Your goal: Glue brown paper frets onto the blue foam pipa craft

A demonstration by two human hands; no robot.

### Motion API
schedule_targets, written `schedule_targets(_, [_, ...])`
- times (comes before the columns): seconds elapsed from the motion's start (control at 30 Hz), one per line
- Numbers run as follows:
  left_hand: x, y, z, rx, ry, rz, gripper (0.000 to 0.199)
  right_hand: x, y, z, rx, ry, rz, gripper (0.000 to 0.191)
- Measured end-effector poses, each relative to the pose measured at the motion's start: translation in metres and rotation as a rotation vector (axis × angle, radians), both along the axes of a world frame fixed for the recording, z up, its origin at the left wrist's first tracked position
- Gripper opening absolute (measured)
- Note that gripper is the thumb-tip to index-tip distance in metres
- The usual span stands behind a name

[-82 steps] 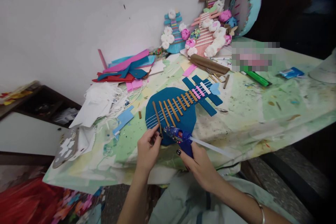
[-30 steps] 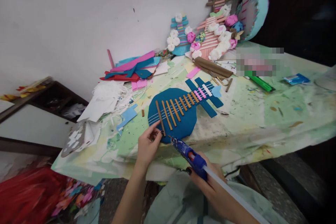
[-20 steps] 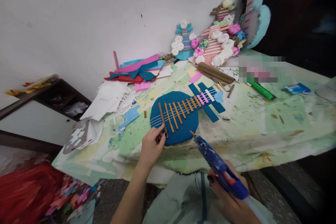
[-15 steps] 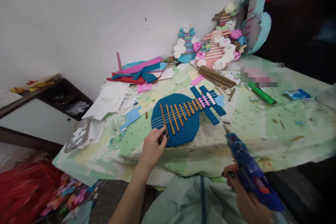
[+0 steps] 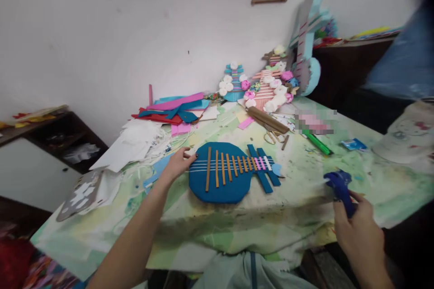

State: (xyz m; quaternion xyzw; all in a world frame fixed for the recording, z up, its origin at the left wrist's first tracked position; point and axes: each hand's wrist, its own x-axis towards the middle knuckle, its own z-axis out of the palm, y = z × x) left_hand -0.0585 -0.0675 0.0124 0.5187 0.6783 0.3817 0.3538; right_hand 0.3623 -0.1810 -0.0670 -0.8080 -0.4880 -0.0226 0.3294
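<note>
The dark blue lute-shaped cutout [image 5: 217,195] lies flat on the table, its round body to the left and its neck to the right. Brown strips [image 5: 223,169] cross its white strings, with pink and white strips nearer the neck. My left hand [image 5: 178,164] is at the body's upper left edge, fingers a little apart and nothing seen between them. On the right, my right hand [image 5: 359,221] is wrapped round the handle of a blue glue gun [image 5: 340,185], held over the table's front right part.
Paper scraps [image 5: 135,144] and coloured sheets [image 5: 176,106] lie at the left and back. Scissors [image 5: 271,136], a brown roll [image 5: 266,119] and a green cutter [image 5: 318,142] are behind the cutout. Flower-decorated instruments [image 5: 267,90] lean at the wall; a whitish container [image 5: 405,137] stands right.
My left hand has let go of the leftmost brown strip and moved to the cutout's left edge. The cutout has turned to lie more level. My right hand has moved right with the glue gun.
</note>
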Motion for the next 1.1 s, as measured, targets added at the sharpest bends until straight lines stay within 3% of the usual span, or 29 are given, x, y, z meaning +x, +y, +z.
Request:
schedule_targets(0.13, [-0.002,0.019,0.006,-0.189,-0.147,-0.220,0.044,0.004,0.016,-0.003,0.070,-0.151,0.004,0.054])
schedule_targets(0.27, [-0.006,0.030,-0.001,-0.320,-0.448,-0.410,0.032,0.008,0.032,0.000,0.094,-0.310,-0.042,0.052])
schedule_targets(0.43, [-0.013,0.034,-0.019,-0.181,-0.695,-0.335,0.027,0.032,0.048,0.001,0.061,-0.402,-0.155,0.048])
schedule_targets(0.57, [-0.015,0.033,-0.021,0.013,-0.814,-0.197,0.029,0.042,0.056,0.005,0.006,-0.437,-0.157,0.047])
schedule_targets(0.73, [-0.002,0.030,-0.017,0.146,-0.937,-0.168,0.037,0.017,0.066,0.040,0.061,-0.348,-0.229,0.039])
schedule_targets(0.8, [0.006,0.028,-0.018,0.157,-0.958,-0.151,0.043,-0.007,0.076,0.057,0.150,-0.206,-0.002,0.037])
schedule_targets(0.87, [0.013,0.028,-0.020,0.178,-0.970,-0.121,0.048,-0.040,0.092,0.071,0.206,0.066,0.461,0.042])
schedule_targets(0.93, [0.018,0.027,-0.022,0.215,-0.977,-0.101,0.052,-0.080,0.114,0.078,0.144,0.439,0.828,0.051])
schedule_targets(1.03, [0.021,0.028,-0.025,0.251,-0.968,-0.095,0.054,-0.138,0.150,0.084,0.005,0.734,1.072,0.067])
schedule_targets(1.1, [0.021,0.029,-0.025,0.266,-0.963,-0.087,0.055,-0.167,0.171,0.087,-0.019,0.882,1.181,0.065])
